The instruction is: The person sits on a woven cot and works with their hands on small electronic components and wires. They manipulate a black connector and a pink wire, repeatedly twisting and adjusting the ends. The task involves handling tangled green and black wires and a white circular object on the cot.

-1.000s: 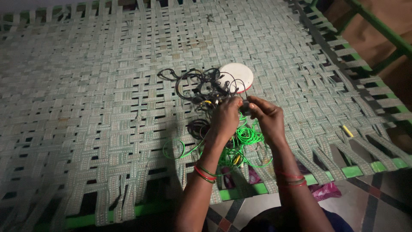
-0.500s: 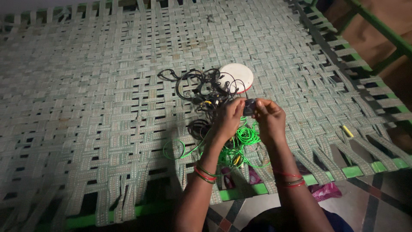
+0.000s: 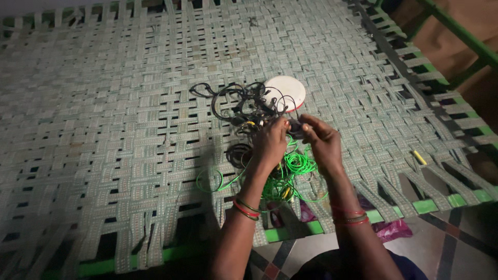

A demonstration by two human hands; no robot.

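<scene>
My left hand (image 3: pixel 270 142) and my right hand (image 3: pixel 322 141) meet over a woven cot, both pinching a small dark connector piece (image 3: pixel 295 126) between their fingertips. A tangle of black cables (image 3: pixel 239 105) lies just beyond the hands. Bright green wire (image 3: pixel 296 165) is bunched under and between my wrists, with loops trailing left. A round white disc (image 3: pixel 285 92) sits behind the cables, partly covered by them. Bangles ring both wrists.
The cot's pale green webbing (image 3: pixel 129 129) fills most of the view, with a green frame rail (image 3: pixel 415 207) at the near edge. A small yellow object (image 3: pixel 419 157) lies on the webbing at right. A pink scrap (image 3: pixel 392 228) lies on the patterned floor below.
My hands have shifted slightly, holding the small dark piece between them a little higher than before; the cables and disc have not moved.
</scene>
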